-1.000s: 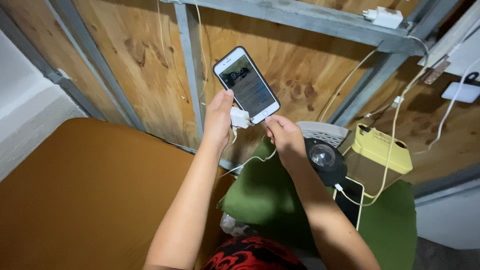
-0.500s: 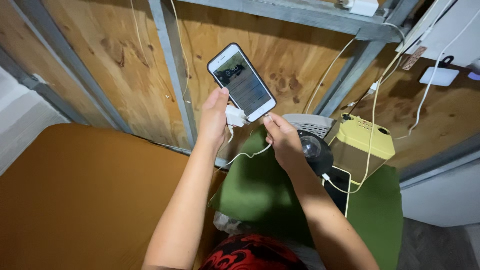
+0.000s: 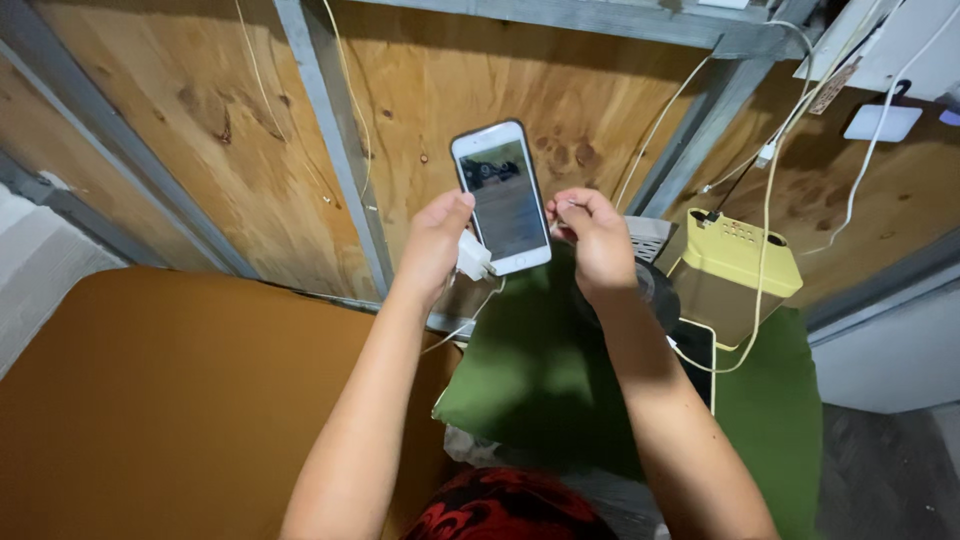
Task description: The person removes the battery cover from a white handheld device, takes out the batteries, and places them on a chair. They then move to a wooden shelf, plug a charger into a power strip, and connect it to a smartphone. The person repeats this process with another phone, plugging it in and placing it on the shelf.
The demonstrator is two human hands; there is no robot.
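Two hands meet at one phone [image 3: 503,198]; my left hand [image 3: 436,240] clamps its left edge together with a white charger plug [image 3: 473,257]; long axis upright (screen towards me); my right hand [image 3: 592,232], fingers pinched together, sits just right of it.

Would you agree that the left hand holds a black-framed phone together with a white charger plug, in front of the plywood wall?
Not quite: the phone in the left hand is white-framed, as the head view shows. The white charger plug and plywood wall are right.
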